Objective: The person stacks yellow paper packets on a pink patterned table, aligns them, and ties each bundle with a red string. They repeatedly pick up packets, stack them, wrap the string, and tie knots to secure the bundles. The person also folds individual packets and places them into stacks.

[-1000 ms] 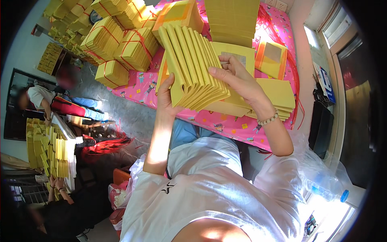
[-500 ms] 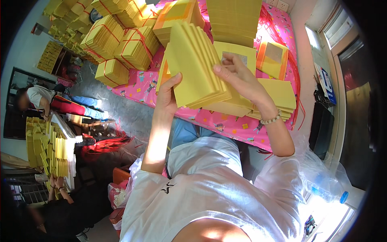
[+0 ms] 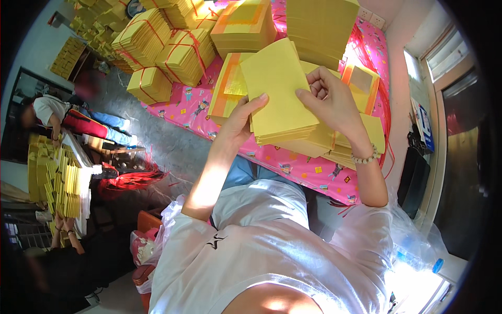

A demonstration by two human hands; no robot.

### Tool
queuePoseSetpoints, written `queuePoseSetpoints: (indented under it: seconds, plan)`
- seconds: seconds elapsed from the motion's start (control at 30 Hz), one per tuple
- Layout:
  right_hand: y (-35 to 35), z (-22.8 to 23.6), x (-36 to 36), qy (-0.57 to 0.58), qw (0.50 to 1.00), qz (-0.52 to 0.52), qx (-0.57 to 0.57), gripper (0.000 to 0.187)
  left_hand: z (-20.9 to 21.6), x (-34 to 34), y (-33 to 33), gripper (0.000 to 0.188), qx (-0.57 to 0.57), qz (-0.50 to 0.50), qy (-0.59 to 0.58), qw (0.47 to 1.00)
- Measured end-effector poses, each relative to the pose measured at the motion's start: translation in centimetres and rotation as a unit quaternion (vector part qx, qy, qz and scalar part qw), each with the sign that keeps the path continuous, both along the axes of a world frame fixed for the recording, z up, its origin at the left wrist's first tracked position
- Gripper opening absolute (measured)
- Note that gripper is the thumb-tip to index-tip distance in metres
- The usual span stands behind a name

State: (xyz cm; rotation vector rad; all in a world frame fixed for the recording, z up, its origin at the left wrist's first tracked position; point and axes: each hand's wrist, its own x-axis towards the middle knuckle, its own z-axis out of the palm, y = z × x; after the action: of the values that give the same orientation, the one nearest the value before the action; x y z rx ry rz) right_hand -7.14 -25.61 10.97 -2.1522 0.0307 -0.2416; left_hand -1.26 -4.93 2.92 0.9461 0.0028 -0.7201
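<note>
The left hand is clasping a yellow paper stack, presumably steadying it, while the half-curled right hand is touching its edge, grip unclear.

The yellow paper stack looks matt, the gold patch glossy.

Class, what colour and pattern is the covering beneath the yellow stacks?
The covering is pink with small cartoon figures and squares, best seen in the head view.
</note>
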Motion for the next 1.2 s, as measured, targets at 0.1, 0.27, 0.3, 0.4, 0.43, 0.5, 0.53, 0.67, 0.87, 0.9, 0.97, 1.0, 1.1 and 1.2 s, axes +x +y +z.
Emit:
queuePoseSetpoints:
  seconds: [0.1,0.27,0.3,0.4,0.43,0.5,0.53,0.67,0.87,0.9,0.97,1.0,1.1,1.2]
  plan:
    - [0.5,0.6,-0.2,0.001,1.0,-0.019,-0.023,0.027,0.7,-0.4,-0.1,0.067,0.0,0.019,0.014,1.0]
    - [0.9,0.9,-0.7,-0.044,0.995,-0.024,-0.085,0.02,0.2,-0.1,-0.2,0.068,-0.006,0.002,-0.004,1.0]
    - [1.1,0.9,-0.9,-0.056,0.992,-0.029,-0.106,0.02,-0.1,0.0,-0.2,0.068,-0.002,-0.002,-0.006,1.0]
    - [1.5,1.0,-1.1,-0.08,0.988,-0.032,-0.125,0.021,-0.6,0.5,-0.1,0.069,-0.003,-0.01,-0.005,1.0]
    - [1.4,0.8,-1.0,-0.078,0.991,-0.028,-0.101,0.022,-0.5,0.5,-0.1,0.07,-0.012,-0.011,0.001,1.0]
    - [1.0,0.2,-0.7,-0.05,0.998,-0.019,-0.038,0.022,-0.3,0.3,-0.1,0.071,-0.018,-0.009,0.014,1.0]
    - [0.2,-0.4,-0.3,-0.026,1.0,-0.015,0.002,0.021,-0.2,0.2,-0.1,0.072,-0.014,-0.005,0.02,1.0]
    - [-1.5,-0.7,1.0,0.057,0.976,-0.011,0.208,0.02,-1.3,0.1,0.0,0.068,-0.007,0.022,0.023,0.999]
    - [-3.6,-1.2,3.6,0.001,0.917,-0.039,0.396,0.024,-0.8,-0.3,0.3,0.044,-0.03,0.023,0.072,0.997]
    - [-4.1,-1.1,4.1,0.009,0.911,-0.04,0.41,0.024,-1.1,-0.3,0.5,0.042,-0.049,0.051,0.065,0.995]
    - [-4.6,-0.9,5.1,0.026,0.899,-0.04,0.436,0.025,-1.7,-0.6,1.2,0.039,-0.089,0.11,0.051,0.989]
    - [-4.7,-1.1,5.7,0.03,0.898,-0.029,0.438,0.027,-2.1,-0.9,1.9,0.039,-0.107,0.146,0.043,0.983]
    - [-3.7,-3.1,7.9,0.038,0.903,-0.025,0.427,0.038,-2.1,-2.3,5.3,0.042,-0.161,0.237,0.025,0.958]
    - [-1.6,-5.9,10.8,0.111,0.96,-0.024,0.255,0.031,-3.2,-2.9,9.8,0.046,-0.181,0.299,-0.077,0.934]
